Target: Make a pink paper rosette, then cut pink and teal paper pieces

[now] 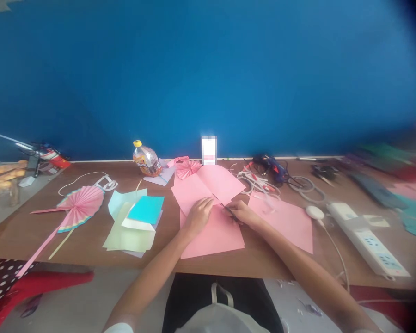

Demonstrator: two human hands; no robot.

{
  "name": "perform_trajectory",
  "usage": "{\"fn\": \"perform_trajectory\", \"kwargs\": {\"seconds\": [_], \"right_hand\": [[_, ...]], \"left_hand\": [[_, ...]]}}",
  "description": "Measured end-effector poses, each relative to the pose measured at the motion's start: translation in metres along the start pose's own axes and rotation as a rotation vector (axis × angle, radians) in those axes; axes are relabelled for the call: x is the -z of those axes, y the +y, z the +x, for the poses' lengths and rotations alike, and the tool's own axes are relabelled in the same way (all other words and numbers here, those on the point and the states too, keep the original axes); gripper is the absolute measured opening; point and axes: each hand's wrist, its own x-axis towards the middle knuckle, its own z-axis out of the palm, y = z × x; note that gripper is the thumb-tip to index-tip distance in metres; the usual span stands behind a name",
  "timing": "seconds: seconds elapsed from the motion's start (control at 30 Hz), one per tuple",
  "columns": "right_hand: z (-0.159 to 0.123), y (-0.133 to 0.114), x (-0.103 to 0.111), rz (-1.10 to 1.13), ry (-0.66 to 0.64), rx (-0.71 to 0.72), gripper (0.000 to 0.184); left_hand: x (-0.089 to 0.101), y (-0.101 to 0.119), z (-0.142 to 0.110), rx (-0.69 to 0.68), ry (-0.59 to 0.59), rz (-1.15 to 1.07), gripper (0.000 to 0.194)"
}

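Observation:
My left hand (pixel 200 215) is closed on the lower edge of a creased pink sheet of paper (pixel 208 182), which is raised off the table. Dark scissors (pixel 229 212) are in my right hand (pixel 241 212), their blades pointing up and left at the sheet's edge near my left fingers. How far the blades are apart is too small to tell. Under both hands lies another pink sheet (pixel 213 238), flat on the brown table (pixel 166 263). A further pink sheet (pixel 291 222) rests to the right of my right hand.
A pink pleated fan (pixel 83 203) and a stack of coloured paper (pixel 145 210) lie left. Behind are a bottle (pixel 147 159), a small folded fan (pixel 188 169) and a pixelated upright rectangle (pixel 209 150). Cables (pixel 260 182) and a power strip (pixel 370 240) occupy the right.

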Motion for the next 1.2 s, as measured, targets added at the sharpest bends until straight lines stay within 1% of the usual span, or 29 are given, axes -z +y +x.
{"fn": "perform_trajectory", "kwargs": {"seconds": [0.27, 0.47, 0.6, 0.8, 1.2], "right_hand": [[0.0, -0.002, 0.0, 0.018, -0.002, 0.004, 0.031], [0.001, -0.001, 0.001, 0.066, -0.036, 0.014, 0.033], [0.002, 0.0, 0.001, 0.068, -0.031, 0.007, 0.033], [0.0, -0.002, 0.002, 0.049, -0.033, 0.013, 0.034], [0.001, 0.0, 0.002, 0.078, -0.027, 0.023, 0.036]], "left_hand": [[0.003, 0.001, 0.001, -0.004, 0.006, -0.034, 0.04], [0.007, 0.005, 0.002, -0.049, -0.008, -0.086, 0.037], [0.008, 0.008, 0.002, -0.055, -0.005, -0.095, 0.036], [0.007, 0.01, 0.002, -0.1, 0.007, -0.12, 0.038], [0.004, 0.011, 0.0, -0.121, 0.021, -0.131, 0.038]]}}
